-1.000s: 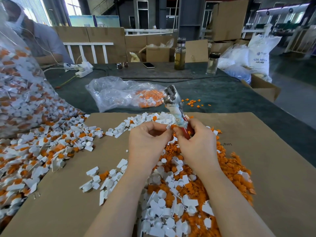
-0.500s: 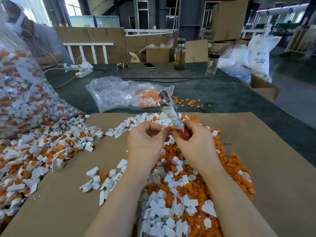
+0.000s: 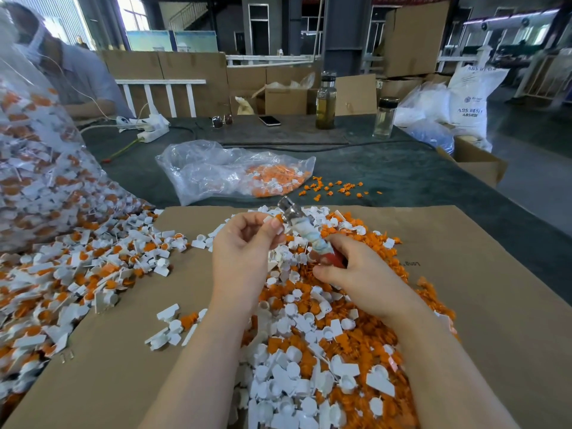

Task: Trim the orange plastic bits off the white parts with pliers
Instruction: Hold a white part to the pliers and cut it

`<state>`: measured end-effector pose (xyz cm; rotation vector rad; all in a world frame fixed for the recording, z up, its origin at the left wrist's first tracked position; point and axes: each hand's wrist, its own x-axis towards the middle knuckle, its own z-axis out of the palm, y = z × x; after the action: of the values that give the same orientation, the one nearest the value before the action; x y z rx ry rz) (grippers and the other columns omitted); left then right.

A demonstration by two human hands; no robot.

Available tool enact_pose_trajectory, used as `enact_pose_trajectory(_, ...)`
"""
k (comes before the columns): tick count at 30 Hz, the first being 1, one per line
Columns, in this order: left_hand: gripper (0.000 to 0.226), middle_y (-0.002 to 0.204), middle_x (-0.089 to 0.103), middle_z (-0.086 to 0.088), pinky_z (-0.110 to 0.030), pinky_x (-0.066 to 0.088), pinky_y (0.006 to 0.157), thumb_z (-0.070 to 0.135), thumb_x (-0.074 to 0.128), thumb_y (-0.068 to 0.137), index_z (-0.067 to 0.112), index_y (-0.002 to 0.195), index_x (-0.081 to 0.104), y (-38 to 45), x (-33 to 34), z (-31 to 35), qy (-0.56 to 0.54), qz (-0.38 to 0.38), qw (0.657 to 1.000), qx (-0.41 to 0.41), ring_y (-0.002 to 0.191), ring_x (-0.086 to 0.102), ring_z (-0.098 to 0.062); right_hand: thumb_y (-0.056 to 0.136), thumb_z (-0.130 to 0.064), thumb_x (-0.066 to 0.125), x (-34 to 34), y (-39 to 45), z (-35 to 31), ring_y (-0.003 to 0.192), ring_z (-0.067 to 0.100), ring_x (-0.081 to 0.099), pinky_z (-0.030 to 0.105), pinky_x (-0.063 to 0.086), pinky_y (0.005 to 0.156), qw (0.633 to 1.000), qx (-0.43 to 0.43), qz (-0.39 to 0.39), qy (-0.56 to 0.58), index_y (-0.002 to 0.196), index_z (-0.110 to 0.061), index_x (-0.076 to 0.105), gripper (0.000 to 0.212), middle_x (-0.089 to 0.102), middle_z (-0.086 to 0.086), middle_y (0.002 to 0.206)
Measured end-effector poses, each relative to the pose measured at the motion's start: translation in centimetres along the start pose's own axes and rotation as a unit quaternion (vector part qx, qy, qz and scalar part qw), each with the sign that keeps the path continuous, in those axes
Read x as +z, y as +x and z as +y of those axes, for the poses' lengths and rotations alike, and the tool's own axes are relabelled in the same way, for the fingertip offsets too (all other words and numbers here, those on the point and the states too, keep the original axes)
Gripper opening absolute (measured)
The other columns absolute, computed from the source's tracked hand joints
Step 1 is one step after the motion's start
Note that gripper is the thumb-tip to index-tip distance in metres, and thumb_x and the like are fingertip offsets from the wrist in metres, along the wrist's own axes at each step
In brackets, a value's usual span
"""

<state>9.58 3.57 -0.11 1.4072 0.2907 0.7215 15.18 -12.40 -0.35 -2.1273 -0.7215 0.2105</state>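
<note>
here the right hand (image 3: 359, 277) was wrapped round the pliers (image 3: 305, 235), whose long axis ran up and away to the left, the metal nose ending just beside the left hand's fingertips (image 3: 276, 225). the left hand (image 3: 244, 243) pinched a small white part (image 3: 268, 218) there, nearer the nose than the right. whether nose touched part could not be told. open cardboard (image 3: 464, 305) lay on both sides of the trimmed heap (image 3: 309, 351).
</note>
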Motion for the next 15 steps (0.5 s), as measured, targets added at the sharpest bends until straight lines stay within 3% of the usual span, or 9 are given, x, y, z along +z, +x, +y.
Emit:
enact_pose_trajectory(7, 0.003, 0.070, 0.071, 0.005, -0.013, 0.053, 0.066, 0.008, 0.067, 0.091, 0.009, 0.088, 0.068, 0.20, -0.67, 0.05, -0.013, -0.017, 0.999, 0.031, 0.068, 0.067, -0.005, 0.089, -0.023, 0.065, -0.41, -0.36, -0.42, 0.085, 0.010, 0.060, 0.030, 0.050, 0.075, 0.998, 0.013, -0.047, 0.033, 0.104, -0.038, 0.048, 0.027, 0.059, -0.008, 0.094)
enact_pose_trajectory(10, 0.004, 0.071, 0.071, 0.006, -0.015, 0.053, 0.067, 0.009, 0.067, 0.091, 0.011, 0.088, 0.068, 0.28, -0.94, -0.04, -0.010, -0.022, 0.999, 0.039, 0.069, 0.067, -0.006, 0.089, -0.021, 0.064, -0.51, -0.45, -0.41, 0.082, 0.012, 0.061, 0.032, 0.051, 0.075, 0.998, 0.015, -0.057, 0.029, 0.115, -0.034, 0.045, 0.034, 0.059, -0.007, 0.093)
enact_pose_trajectory(15, 0.009, 0.071, 0.070, 0.006, -0.014, 0.053, 0.067, 0.007, 0.067, 0.091, 0.014, 0.086, 0.068, 0.35, -0.98, 0.02, -0.014, -0.033, 0.999, 0.041, 0.070, 0.067, -0.007, 0.089, -0.017, 0.064, -0.57, -0.51, -0.57, 0.092, 0.018, 0.063, 0.036, 0.052, 0.081, 0.997, 0.019, -0.066, 0.019, 0.111, -0.040, 0.036, 0.042, 0.059, -0.005, 0.099)
